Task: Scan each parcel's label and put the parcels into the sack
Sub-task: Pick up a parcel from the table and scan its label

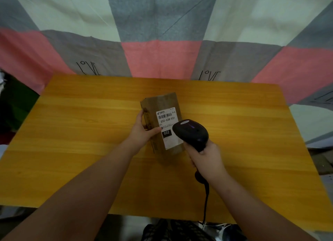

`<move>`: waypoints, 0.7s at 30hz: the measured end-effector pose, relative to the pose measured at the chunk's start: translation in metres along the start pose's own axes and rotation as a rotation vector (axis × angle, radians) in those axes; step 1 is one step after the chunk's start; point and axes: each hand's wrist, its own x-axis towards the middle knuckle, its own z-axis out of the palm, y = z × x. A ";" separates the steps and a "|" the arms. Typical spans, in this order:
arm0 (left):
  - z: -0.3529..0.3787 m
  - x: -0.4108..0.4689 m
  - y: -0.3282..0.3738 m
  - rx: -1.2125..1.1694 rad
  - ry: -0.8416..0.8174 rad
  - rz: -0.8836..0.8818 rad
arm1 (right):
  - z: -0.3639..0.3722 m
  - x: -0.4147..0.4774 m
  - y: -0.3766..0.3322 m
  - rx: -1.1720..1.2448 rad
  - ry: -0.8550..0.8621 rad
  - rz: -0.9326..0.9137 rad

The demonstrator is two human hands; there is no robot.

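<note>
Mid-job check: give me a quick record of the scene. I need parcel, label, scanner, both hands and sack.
parcel: brown box, mid-table, label side up
label: white, barcode showing, reads 032-038-E01; lower right part hidden by the scanner
scanner: black, corded, head over the label
left hand: grips the parcel's left edge, thumb on top
right hand: grips the scanner handle
sack: not in view

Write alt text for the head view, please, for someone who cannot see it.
A person's left hand steadies a brown parcel on a wooden table while the right hand aims a black scanner at its white label.
</note>
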 end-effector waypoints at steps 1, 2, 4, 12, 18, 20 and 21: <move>0.000 -0.002 0.000 -0.004 0.001 0.007 | 0.000 0.000 0.000 0.013 0.000 -0.006; -0.001 -0.005 -0.001 -0.011 0.006 0.016 | 0.001 0.000 -0.001 0.024 -0.007 -0.012; -0.006 -0.015 -0.002 -0.028 0.034 0.045 | 0.006 0.001 -0.003 0.050 -0.043 -0.024; -0.070 -0.095 -0.038 -0.166 0.400 0.126 | 0.073 -0.005 -0.027 0.103 -0.365 -0.168; -0.119 -0.203 -0.092 -0.239 0.878 0.078 | 0.149 -0.042 -0.050 0.072 -0.753 -0.248; -0.130 -0.242 -0.119 -0.304 1.025 0.052 | 0.174 -0.060 -0.053 0.078 -0.849 -0.220; -0.135 -0.261 -0.133 -0.319 1.094 0.036 | 0.186 -0.069 -0.052 0.072 -0.901 -0.213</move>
